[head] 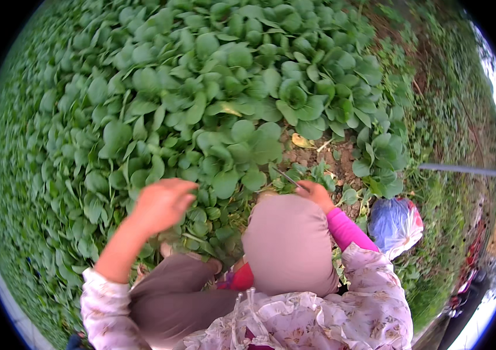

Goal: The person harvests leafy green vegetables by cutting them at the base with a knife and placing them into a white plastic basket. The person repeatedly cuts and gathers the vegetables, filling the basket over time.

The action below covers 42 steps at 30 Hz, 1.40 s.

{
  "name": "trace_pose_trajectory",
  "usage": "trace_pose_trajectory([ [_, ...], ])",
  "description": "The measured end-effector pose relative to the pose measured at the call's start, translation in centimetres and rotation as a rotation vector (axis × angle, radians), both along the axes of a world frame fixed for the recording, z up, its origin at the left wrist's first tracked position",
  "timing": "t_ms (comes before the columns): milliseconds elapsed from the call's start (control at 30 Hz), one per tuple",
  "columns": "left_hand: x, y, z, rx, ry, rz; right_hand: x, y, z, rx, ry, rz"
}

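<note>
My left hand [165, 205] hovers over the leafy greens, blurred, with thumb and fingers apart and nothing seen in it. Just beyond its fingertips grows a broad-leaved bok choy plant [226, 168]. My right hand [316, 194] is closed around a thin, dark-bladed tool, probably a knife [288, 178]. The blade points up and left toward the base of that plant; its handle is hidden in my fist. Cut or loose leaves [313, 173] lie on the soil just past my right hand. My bent knee [289, 245] rises between the two hands.
Dense bok choy [143, 87] covers the left and far side. Bare soil [318, 157] with a yellow leaf [302, 141] shows ahead of my right hand. At right, a tied plastic bag [396, 225] rests beside the grassy strip [432, 262]. Something red [241, 278] shows below my knee.
</note>
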State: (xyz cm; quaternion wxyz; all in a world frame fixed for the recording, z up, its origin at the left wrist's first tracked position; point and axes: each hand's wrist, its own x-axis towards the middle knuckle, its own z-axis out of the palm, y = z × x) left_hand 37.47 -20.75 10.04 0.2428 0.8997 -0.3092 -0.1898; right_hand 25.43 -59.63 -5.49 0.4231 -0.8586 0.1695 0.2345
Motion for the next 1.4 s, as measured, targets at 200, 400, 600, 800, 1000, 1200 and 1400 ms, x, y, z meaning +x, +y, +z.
trace_pose_trajectory([
  [200, -0.5, -19.2, -14.8, -0.129, 0.282, -0.272, -0.9, 0.7, -2.6, 0.033, -0.073, -0.062],
  [400, 1.7, -17.0, -19.9, 0.548, -0.35, -0.127, -2.1, 1.1, -4.1, 0.143, -0.034, -0.193],
  [600, -0.5, -12.6, -19.8, 0.346, -0.315, 0.085, 1.0, 4.5, -6.9, 0.165, -0.201, -0.097],
  [800, -1.9, -12.4, -20.2, 0.247, -0.303, 0.231, 5.2, 6.4, -10.3, 0.185, -0.192, -0.068],
  [1000, -1.3, -11.9, -20.3, 0.206, -0.197, 0.345, 6.2, 6.5, -13.6, 0.379, -0.055, -0.136],
  [1200, -2.0, -11.3, -20.2, 0.153, -0.08, 0.437, 7.6, 9.0, -14.1, 0.289, 0.175, 0.024],
  [1400, -3.5, -11.7, -18.2, -0.025, -0.14, 0.363, 5.3, 7.3, -11.7, 0.423, -0.133, -0.356],
])
